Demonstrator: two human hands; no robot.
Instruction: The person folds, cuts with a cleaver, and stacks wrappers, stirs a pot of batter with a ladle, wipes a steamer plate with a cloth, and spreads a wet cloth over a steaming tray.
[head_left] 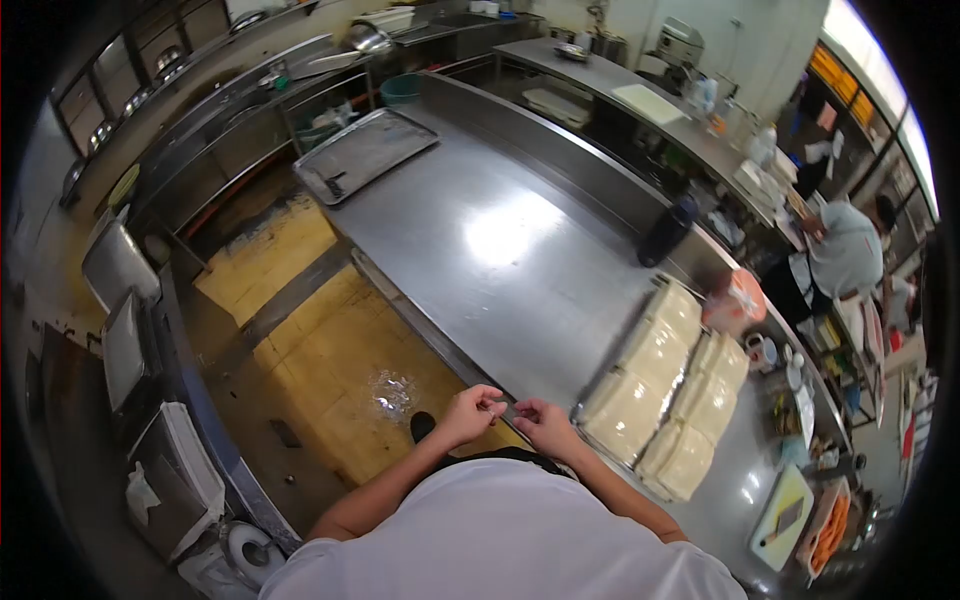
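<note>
My left hand (472,412) is just off the front edge of the steel table (430,240), its thumb and fingers drawn together. Close to its right, my right hand (543,422) is at the table edge with its fingers curled in a pinch. Whatever either hand holds, if anything, is too small to make out. To the right of my right hand, pale cream slabs (625,405) with a shiny, plastic-like surface lie in two rows on the table, nearer to that hand than anything else on it.
A metal tray (365,150) lies at the table's far left end. Beyond the slabs stand a dark bottle (668,230) and an orange-pink bundle (735,302). A cutting board with a knife (785,520) lies at right. Another person (845,250) works at the back right.
</note>
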